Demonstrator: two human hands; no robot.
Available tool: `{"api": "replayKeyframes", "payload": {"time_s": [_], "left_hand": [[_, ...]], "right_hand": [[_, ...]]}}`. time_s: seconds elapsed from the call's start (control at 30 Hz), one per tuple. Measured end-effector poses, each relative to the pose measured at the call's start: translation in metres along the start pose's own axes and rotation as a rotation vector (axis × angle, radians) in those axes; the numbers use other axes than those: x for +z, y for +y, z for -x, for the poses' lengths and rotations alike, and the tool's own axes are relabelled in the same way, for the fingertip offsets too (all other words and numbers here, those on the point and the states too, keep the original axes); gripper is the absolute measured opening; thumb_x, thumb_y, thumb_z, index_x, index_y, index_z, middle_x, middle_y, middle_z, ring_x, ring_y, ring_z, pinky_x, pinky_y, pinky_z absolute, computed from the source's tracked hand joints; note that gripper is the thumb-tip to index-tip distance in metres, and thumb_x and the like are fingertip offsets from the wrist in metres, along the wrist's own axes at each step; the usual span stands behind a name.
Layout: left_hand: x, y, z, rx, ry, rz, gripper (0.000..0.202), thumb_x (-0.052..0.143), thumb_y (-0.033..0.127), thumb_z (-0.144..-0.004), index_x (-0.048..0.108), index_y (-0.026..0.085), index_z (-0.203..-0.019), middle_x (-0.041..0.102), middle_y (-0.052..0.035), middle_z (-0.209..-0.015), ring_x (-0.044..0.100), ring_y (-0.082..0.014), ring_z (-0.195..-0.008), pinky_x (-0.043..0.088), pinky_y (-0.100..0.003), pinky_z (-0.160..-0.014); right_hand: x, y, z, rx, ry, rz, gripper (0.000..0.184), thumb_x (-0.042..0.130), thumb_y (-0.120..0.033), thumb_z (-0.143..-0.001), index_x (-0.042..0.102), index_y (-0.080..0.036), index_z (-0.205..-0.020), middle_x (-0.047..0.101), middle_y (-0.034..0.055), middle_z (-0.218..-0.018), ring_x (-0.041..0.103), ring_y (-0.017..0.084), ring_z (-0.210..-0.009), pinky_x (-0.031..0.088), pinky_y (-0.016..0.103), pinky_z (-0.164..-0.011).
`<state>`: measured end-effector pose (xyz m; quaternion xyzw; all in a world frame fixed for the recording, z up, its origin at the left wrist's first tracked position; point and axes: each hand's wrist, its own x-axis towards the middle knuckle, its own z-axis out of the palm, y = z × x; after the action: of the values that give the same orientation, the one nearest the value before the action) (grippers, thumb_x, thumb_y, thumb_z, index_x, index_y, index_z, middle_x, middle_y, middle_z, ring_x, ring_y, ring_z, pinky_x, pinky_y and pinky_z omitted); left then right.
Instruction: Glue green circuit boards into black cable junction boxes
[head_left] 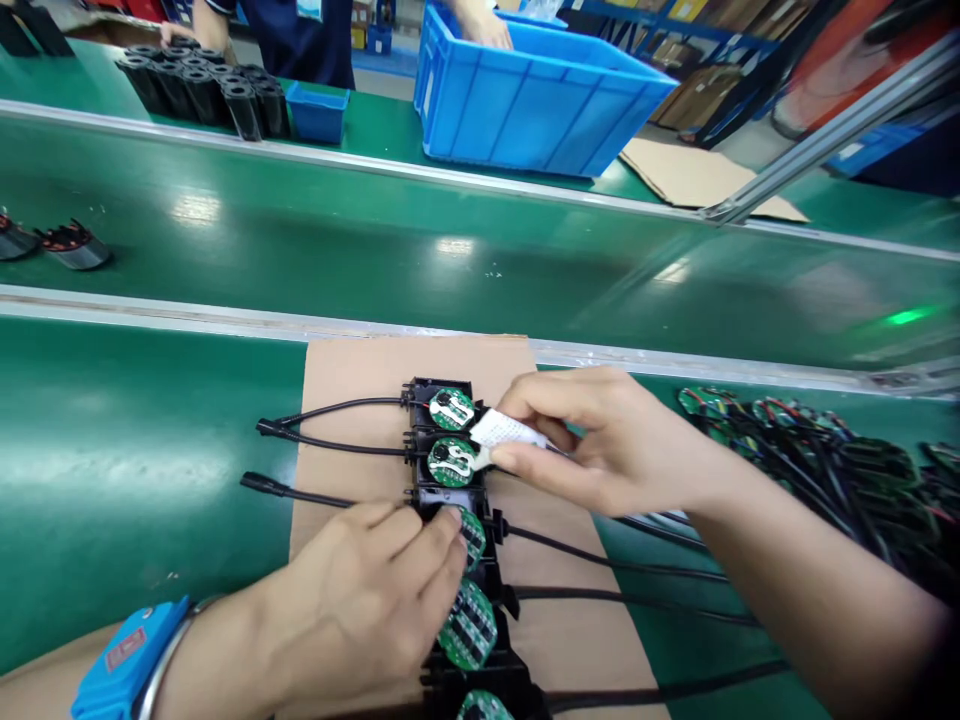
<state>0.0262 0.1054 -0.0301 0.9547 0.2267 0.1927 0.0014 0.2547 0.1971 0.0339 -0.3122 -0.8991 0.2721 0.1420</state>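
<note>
My right hand (pixel 592 440) grips a white paste tube (pixel 506 432), pinched between thumb and fingers. The tube's nozzle is at the right edge of the second round green circuit board (pixel 452 462), which carries a curved line of white paste. Above it, the first circuit board (pixel 451 409) bears similar white paste. My left hand (pixel 375 580) is closed, its fingertips against the third circuit board (pixel 472 540) and partly covering it. Another board (pixel 469 627) lies just below, with no white paste visible on it. The boards sit in a row of black holders (pixel 442 385) with cables.
Cardboard (pixel 352 365) lies under the holders. Black cables (pixel 600 550) run out both sides. A heap of wired circuit boards (pixel 825 450) lies at right. Beyond the metal rails, a person stands near a large blue bin (pixel 532 105), a small blue bin (pixel 318 112) and black cylindrical parts (pixel 202 90).
</note>
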Motion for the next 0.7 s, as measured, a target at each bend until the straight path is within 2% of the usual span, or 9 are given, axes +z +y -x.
{"api": "replayKeyframes", "payload": {"time_s": [0.07,0.17,0.23,0.37,0.47,0.6,0.7], "left_hand": [[0.0,0.016,0.002,-0.003,0.026,0.009,0.032,0.04,0.013,-0.089,0.066,0.008,-0.108,0.069,-0.0145,-0.112,0.063,-0.0194,-0.066,0.053,-0.031,-0.052],[0.005,0.038,0.01,-0.024,0.087,-0.066,0.029,0.042,0.01,-0.086,0.068,0.01,-0.098,0.073,-0.0134,-0.104,0.057,-0.0159,-0.046,0.042,-0.027,-0.034],[0.008,0.047,0.017,-0.046,0.074,-0.115,0.029,0.044,0.008,-0.084,0.068,0.01,-0.1,0.071,-0.0137,-0.108,0.053,-0.0145,-0.04,0.039,-0.026,-0.03],[0.01,0.05,0.029,-0.06,-0.07,-0.124,0.037,0.043,0.018,-0.089,0.06,0.008,-0.12,0.061,-0.0183,-0.125,0.06,-0.0151,-0.049,0.048,-0.027,-0.038],[0.012,0.051,0.034,-0.101,-0.111,-0.088,0.041,0.045,0.027,-0.089,0.058,0.009,-0.123,0.06,-0.0188,-0.128,0.06,-0.0167,-0.05,0.048,-0.029,-0.037],[0.014,0.051,0.034,-0.114,-0.163,-0.071,0.046,0.051,0.024,-0.083,0.056,0.01,-0.126,0.057,-0.0195,-0.131,0.061,-0.0172,-0.053,0.048,-0.029,-0.04],[0.008,0.048,0.033,-0.095,-0.179,-0.046,0.046,0.05,0.021,-0.084,0.054,0.008,-0.128,0.054,-0.0206,-0.133,0.062,-0.0172,-0.057,0.051,-0.029,-0.045]], "right_hand": [[0.003,-0.01,0.007,0.016,-0.012,-0.059,0.016,0.057,-0.026,-0.086,0.052,-0.017,-0.074,0.045,-0.0048,-0.057,0.037,0.007,-0.048,0.027,0.02,-0.046],[0.015,-0.024,0.008,-0.042,-0.044,-0.098,0.015,0.054,-0.026,-0.086,0.05,-0.018,-0.074,0.042,-0.0045,-0.058,0.036,0.008,-0.051,0.029,0.022,-0.049],[0.025,-0.028,0.004,-0.093,-0.071,-0.089,0.013,0.052,-0.024,-0.086,0.05,-0.017,-0.074,0.043,-0.0036,-0.06,0.036,0.009,-0.055,0.031,0.023,-0.053],[0.041,-0.026,-0.003,-0.147,-0.143,-0.014,0.015,0.048,-0.026,-0.088,0.051,-0.017,-0.076,0.047,-0.0008,-0.067,0.039,0.011,-0.06,0.035,0.026,-0.059],[0.045,-0.024,-0.006,-0.154,-0.183,0.021,0.018,0.045,-0.028,-0.091,0.051,-0.016,-0.079,0.049,0.0005,-0.069,0.041,0.012,-0.062,0.035,0.026,-0.059],[0.044,-0.026,-0.008,-0.159,-0.202,0.035,0.02,0.045,-0.028,-0.092,0.052,-0.016,-0.078,0.049,0.0004,-0.069,0.041,0.012,-0.061,0.034,0.026,-0.058],[0.04,-0.029,-0.006,-0.143,-0.206,0.022,0.018,0.046,-0.026,-0.092,0.055,-0.015,-0.08,0.051,0.0004,-0.068,0.042,0.012,-0.061,0.034,0.026,-0.059]]}}
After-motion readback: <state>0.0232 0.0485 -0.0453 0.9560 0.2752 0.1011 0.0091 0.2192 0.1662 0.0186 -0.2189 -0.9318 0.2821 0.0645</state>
